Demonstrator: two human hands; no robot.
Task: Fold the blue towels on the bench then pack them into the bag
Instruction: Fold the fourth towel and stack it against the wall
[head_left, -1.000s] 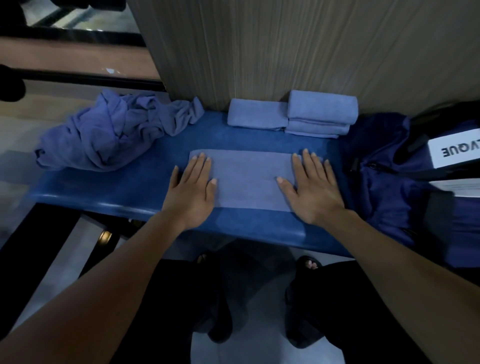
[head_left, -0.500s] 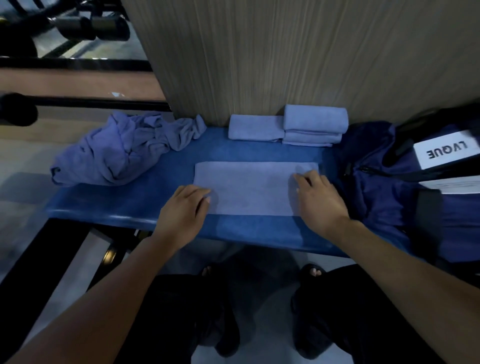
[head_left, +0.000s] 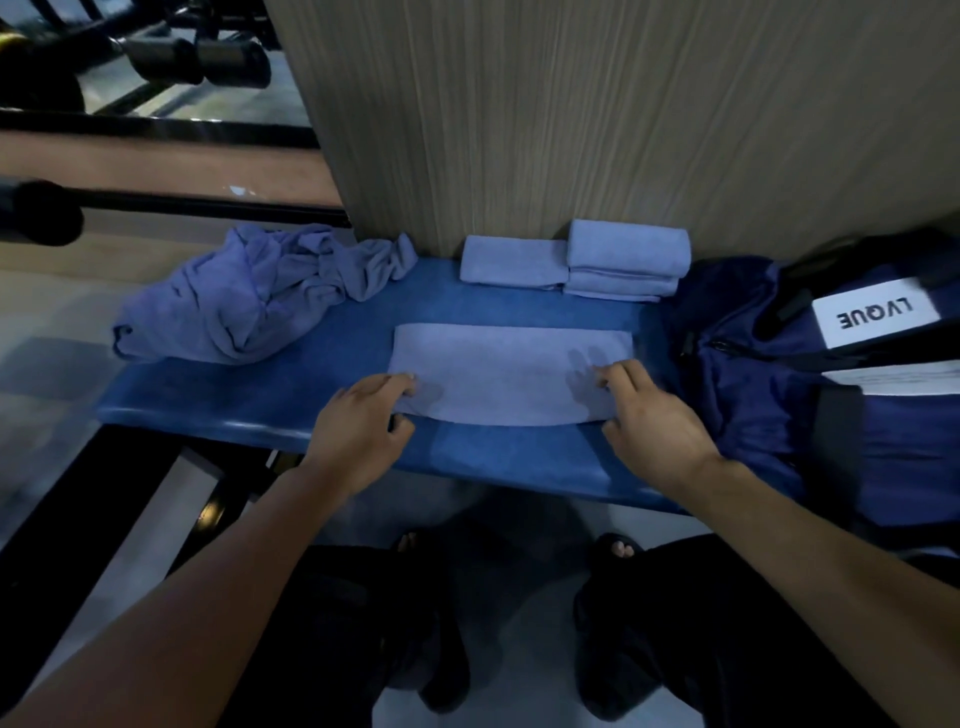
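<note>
A light blue towel (head_left: 506, 371), folded into a long flat strip, lies across the middle of the blue bench (head_left: 249, 395). My left hand (head_left: 358, 426) pinches its near left corner, fingers on top and thumb under the edge. My right hand (head_left: 649, 421) pinches its near right corner the same way. The near edge is lifted slightly off the bench. Behind it, against the wall, lie folded towels (head_left: 576, 260): one single and a stack of two. A crumpled heap of blue towels (head_left: 249, 301) sits at the bench's left end. The dark blue bag (head_left: 779, 374) rests at the right end.
A wood-grain wall panel (head_left: 597, 114) rises right behind the bench. A white label reading LVQUE (head_left: 875, 317) and a white sheet (head_left: 904, 376) lie on the bag. A black rail (head_left: 171, 205) and gym equipment stand at the left. My feet show below the bench.
Both hands slid from lying flat on the towel back to its near edge and now pinch the near corners, lifting that edge slightly.
</note>
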